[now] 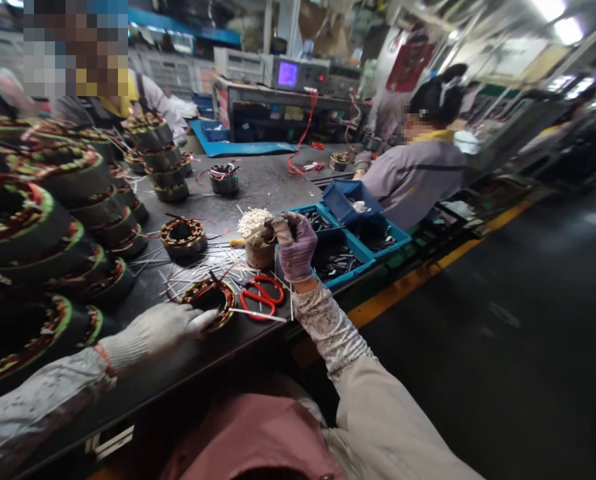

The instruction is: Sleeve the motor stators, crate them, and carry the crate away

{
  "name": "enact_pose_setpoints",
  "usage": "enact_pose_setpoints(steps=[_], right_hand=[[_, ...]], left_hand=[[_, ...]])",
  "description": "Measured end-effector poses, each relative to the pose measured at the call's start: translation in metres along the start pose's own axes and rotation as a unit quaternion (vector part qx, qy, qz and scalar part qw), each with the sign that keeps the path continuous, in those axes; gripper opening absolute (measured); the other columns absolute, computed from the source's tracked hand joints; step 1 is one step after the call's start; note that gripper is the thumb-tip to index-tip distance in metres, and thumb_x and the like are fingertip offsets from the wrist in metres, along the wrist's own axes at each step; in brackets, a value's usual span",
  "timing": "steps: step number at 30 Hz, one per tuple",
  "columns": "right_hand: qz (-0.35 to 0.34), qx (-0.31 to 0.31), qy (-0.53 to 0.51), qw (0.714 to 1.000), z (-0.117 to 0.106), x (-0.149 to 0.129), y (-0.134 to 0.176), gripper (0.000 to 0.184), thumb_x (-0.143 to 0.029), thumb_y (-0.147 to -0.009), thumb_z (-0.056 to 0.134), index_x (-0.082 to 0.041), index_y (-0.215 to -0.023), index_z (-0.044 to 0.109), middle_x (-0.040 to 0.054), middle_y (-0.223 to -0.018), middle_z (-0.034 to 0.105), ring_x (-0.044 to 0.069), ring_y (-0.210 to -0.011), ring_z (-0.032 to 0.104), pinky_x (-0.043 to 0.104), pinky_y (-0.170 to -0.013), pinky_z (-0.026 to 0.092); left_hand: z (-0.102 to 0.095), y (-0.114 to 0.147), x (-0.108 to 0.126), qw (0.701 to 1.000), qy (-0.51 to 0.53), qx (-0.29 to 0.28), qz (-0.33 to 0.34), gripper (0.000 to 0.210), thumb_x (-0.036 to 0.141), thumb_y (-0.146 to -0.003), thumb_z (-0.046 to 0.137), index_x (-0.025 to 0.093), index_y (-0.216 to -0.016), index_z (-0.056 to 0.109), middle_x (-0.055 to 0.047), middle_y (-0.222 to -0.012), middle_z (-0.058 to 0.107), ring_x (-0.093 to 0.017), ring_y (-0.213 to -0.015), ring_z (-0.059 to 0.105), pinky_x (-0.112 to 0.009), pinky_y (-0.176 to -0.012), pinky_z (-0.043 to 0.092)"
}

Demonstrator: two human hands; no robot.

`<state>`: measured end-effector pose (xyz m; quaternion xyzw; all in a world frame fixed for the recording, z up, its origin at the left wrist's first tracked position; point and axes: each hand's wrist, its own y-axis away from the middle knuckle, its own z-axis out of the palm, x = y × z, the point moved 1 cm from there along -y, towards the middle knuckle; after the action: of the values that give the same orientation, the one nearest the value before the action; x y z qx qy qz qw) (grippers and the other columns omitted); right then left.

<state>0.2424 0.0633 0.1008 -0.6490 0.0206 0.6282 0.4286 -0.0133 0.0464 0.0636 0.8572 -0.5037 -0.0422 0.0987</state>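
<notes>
My left hand [161, 333], in a white knit glove, rests its fingers on the near rim of a motor stator [211, 299], a ring with copper-red windings and green edging, and grips it. A thin white strip [258, 315] sticks out to the right of this stator. My right hand [297, 245], in a purplish glove with wrapped fingertips, is closed beside a cup [259, 255] of white-headed thin strips [253, 222]. What its fingers hold, if anything, is hidden. Red-handled scissors [262, 297] lie between the two hands.
Stacked stators [63, 233] crowd the left side. Another stator [183, 239] stands amid loose white strips farther back. Blue trays [351, 267] hold black pieces at the right, with a blue bin [351, 200] on top. A co-worker [408, 167] sits beyond; another person [148, 107] is across the table.
</notes>
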Motion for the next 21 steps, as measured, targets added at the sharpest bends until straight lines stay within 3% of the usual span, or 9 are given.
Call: enact_pose_setpoints(steps=[3, 6, 9, 13, 16, 21], right_hand=[[-0.046, -0.016, -0.021, 0.999, 0.001, -0.029, 0.018, 0.035, -0.056, -0.077, 0.072, -0.023, -0.082, 0.061, 0.0, -0.077, 0.068, 0.014, -0.067, 0.064, 0.032, -0.069, 0.061], [-0.054, -0.088, -0.028, 0.994, -0.008, -0.048, 0.051, 0.029, -0.054, -0.084, 0.067, -0.025, -0.088, 0.063, 0.0019, -0.086, 0.07, 0.016, -0.074, 0.067, 0.035, -0.07, 0.062], [-0.041, -0.15, -0.044, 0.987, -0.025, -0.052, 0.091, 0.018, -0.042, -0.092, 0.061, -0.025, -0.095, 0.065, 0.0044, -0.099, 0.071, 0.017, -0.082, 0.07, 0.033, -0.069, 0.063], [-0.03, -0.226, -0.029, 0.973, -0.051, -0.05, 0.136, 0.012, -0.025, -0.095, 0.056, -0.025, -0.1, 0.067, 0.0053, -0.108, 0.072, 0.017, -0.092, 0.071, 0.033, -0.077, 0.063], [-0.054, -0.294, -0.021, 0.954, -0.066, -0.049, 0.158, 0.021, -0.015, -0.094, 0.054, -0.026, -0.107, 0.067, 0.0059, -0.111, 0.072, 0.017, -0.1, 0.07, 0.033, -0.084, 0.062], [-0.037, -0.357, 0.016, 0.933, -0.085, -0.041, 0.176, 0.02, -0.017, -0.095, 0.054, -0.024, -0.109, 0.066, 0.0082, -0.108, 0.073, 0.021, -0.11, 0.068, 0.042, -0.094, 0.058]], left_hand=[[-0.003, -0.008, 0.011, 0.999, -0.01, -0.044, 0.001, 0.05, 0.016, -0.091, 0.044, 0.025, -0.14, 0.054, -0.013, -0.104, 0.072, -0.027, -0.087, 0.071, -0.035, -0.07, 0.055], [-0.003, -0.006, 0.026, 0.999, -0.036, -0.03, -0.023, 0.054, 0.009, -0.089, 0.042, 0.022, -0.14, 0.054, -0.016, -0.109, 0.07, -0.028, -0.088, 0.071, -0.038, -0.071, 0.056], [0.002, -0.002, 0.031, 0.997, -0.056, 0.023, -0.055, 0.057, 0.001, -0.085, 0.037, 0.019, -0.135, 0.058, -0.02, -0.116, 0.067, -0.031, -0.098, 0.069, -0.045, -0.079, 0.057], [0.012, -0.002, 0.03, 0.995, -0.022, 0.093, -0.032, 0.05, 0.005, -0.088, 0.039, 0.014, -0.133, 0.059, -0.02, -0.125, 0.065, -0.03, -0.117, 0.061, -0.049, -0.107, 0.043], [0.016, -0.007, 0.035, 0.994, 0.011, 0.101, -0.046, 0.044, 0.019, -0.094, 0.043, 0.015, -0.136, 0.055, -0.016, -0.113, 0.071, -0.028, -0.103, 0.066, -0.049, -0.104, 0.044], [0.019, -0.018, 0.044, 0.994, 0.01, 0.093, -0.064, 0.047, 0.03, -0.095, 0.051, 0.011, -0.138, 0.052, -0.016, -0.1, 0.072, -0.028, -0.095, 0.067, -0.054, -0.11, 0.034]])
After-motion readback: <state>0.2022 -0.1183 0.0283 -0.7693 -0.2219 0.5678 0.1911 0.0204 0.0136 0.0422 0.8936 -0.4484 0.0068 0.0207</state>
